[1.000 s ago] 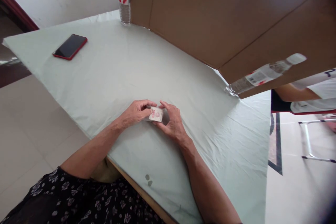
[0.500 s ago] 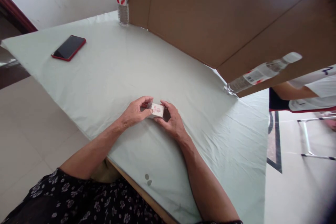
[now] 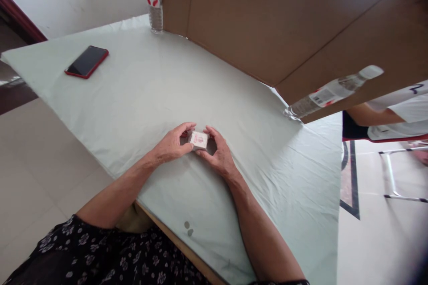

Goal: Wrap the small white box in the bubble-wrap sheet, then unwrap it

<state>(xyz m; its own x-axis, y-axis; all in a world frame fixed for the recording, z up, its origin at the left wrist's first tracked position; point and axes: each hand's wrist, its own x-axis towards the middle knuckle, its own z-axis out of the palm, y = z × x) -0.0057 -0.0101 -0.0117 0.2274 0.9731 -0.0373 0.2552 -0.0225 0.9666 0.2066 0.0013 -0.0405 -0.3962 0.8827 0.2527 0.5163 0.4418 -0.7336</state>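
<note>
A small white block with red print on top, about the size of a pack of cards, lies on the pale green tablecloth between my hands. At its left end, my left hand curves around it, the thumb on the near corner and the fingers at the far side. My right hand holds the right end, thumb near and fingertips far. Both palms stand a little off the block. Parts of its sides are hidden by the fingers.
A phone in a red case lies at the far left. One water bottle stands at the back, another bottle on the right, both against a tall brown cardboard panel. Past the panel, a person's arm shows.
My left thumb has slid back off the block's top toward its near left corner, so more of the red print shows. The block stays in nearly the same place.
</note>
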